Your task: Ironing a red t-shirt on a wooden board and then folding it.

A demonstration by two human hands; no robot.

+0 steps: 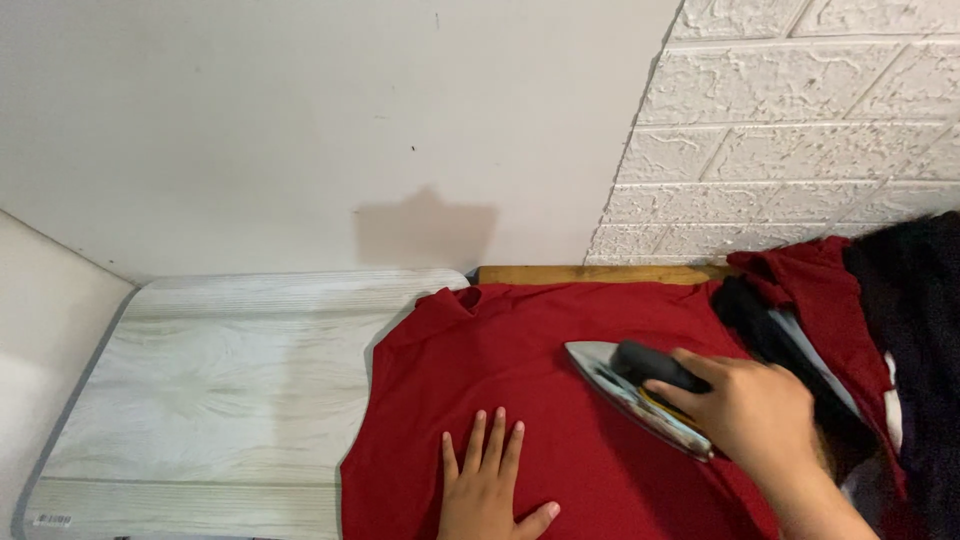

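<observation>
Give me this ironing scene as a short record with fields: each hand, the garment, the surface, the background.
left hand: flat, fingers spread, pressing on the red garment
right hand: closed on the black handle of the iron
red garment: spread out, iron resting on it
surface: pale wood-grain table
background: plain wall, white brick panel
right edge: dark clothes pile

the right hand (750,415) hides the iron's (625,385) rear, and the bottom edge crops the red garment (520,350).

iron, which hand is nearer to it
Right. The right hand grips the iron by its black handle; the left hand lies flat on the red cloth, apart from it.
</observation>
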